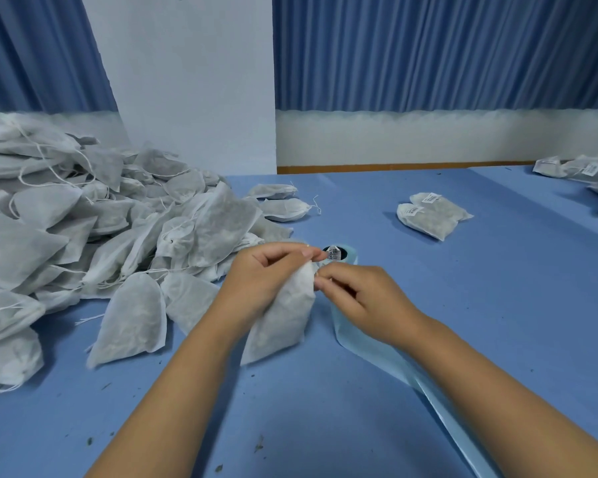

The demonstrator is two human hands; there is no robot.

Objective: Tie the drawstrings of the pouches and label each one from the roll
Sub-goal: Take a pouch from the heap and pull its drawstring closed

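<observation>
Pouch pile (83, 229) left, roll (342, 255) perhaps centre.

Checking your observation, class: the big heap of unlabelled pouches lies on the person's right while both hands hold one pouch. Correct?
No. The head view shows the heap on the person's left; the left hand and right hand do hold one pouch.

Matt fibrous-cloth pouch (283, 315), glossy backing strip (394, 360), matt blue table (497, 270).

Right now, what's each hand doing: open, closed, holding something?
Left hand: closed, gripping the top of a pouch.
Right hand: closed, pinching at that pouch's mouth; whether it has drawstring or label cannot be told.
</observation>
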